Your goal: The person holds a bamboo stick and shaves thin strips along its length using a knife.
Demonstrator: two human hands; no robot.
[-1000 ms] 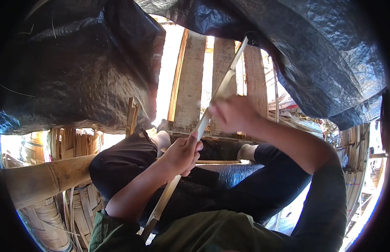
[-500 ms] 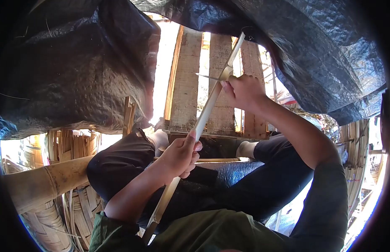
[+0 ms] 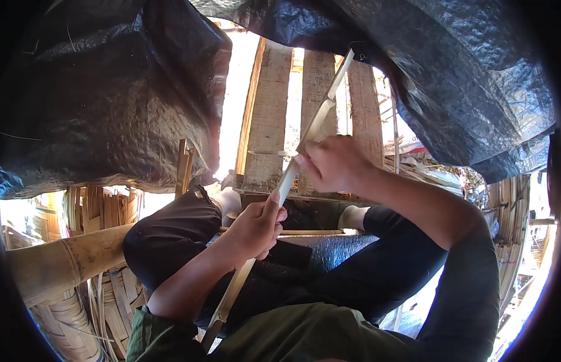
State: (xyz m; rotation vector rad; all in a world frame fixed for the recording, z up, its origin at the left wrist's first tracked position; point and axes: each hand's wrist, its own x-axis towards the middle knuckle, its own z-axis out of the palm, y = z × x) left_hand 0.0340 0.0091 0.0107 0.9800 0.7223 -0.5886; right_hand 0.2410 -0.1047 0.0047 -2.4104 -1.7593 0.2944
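Note:
A long, pale bamboo strip (image 3: 319, 118) runs diagonally from my lap up toward the wooden planks, with a raised node near its upper part. My left hand (image 3: 256, 232) is closed around the strip at its middle, thumb lying along it. Higher up, my right hand (image 3: 337, 164) grips a knife whose thin blade (image 3: 271, 152) sticks out to the left across the strip. The knife's handle is hidden inside my fingers. My right thumb is close against the strip, just above my left hand.
Upright wooden planks (image 3: 265, 114) with bright gaps stand ahead. Dark tarpaulin (image 3: 105, 102) hangs on the left and overhead to the right. A thick bamboo pole (image 3: 69, 262) lies at left beside woven bamboo panels (image 3: 120, 301). My bent legs (image 3: 377, 271) flank the strip.
My right hand and the knife have slid down along the bamboo strip, from near the node toward my left hand. My left hand has barely moved.

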